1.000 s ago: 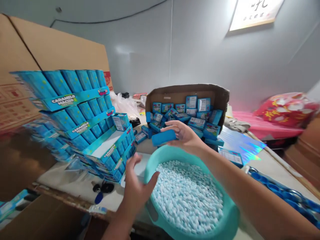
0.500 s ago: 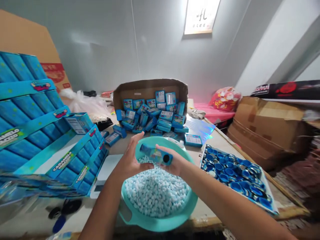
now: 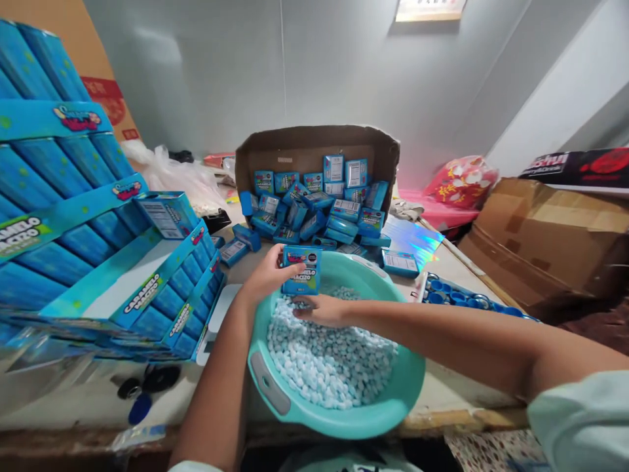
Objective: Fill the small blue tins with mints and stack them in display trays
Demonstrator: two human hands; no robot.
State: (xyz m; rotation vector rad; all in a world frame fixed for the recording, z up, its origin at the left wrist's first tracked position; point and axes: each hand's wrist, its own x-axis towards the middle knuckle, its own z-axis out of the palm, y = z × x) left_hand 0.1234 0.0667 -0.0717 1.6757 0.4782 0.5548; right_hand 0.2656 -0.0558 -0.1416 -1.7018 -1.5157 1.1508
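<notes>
My left hand (image 3: 266, 274) is closed around a small blue candy box (image 3: 301, 280), with its printed front facing me, above the left far side of a turquoise basin (image 3: 344, 419). The thumb lies across the box's front. Many small pale-blue and white candies (image 3: 324, 367) fill the basin. Just below the box, my right hand (image 3: 322, 311) reaches in from the right, palm down, its fingers curled in at the surface of the candies. What lies inside those fingers is mostly hidden.
Behind the basin a cardboard box (image 3: 317, 139) lies open, spilling several blue candy boxes. Stacked display trays (image 3: 142, 295) stand at left. A tray of blue caps (image 3: 457, 296) sits at right, partly behind my right arm. Loose dark lids (image 3: 161, 378) lie at front left.
The candy box has passed from my right hand to my left and now stands upright with its front toward me. My right hand has lowered to the candies. The view has tilted down.
</notes>
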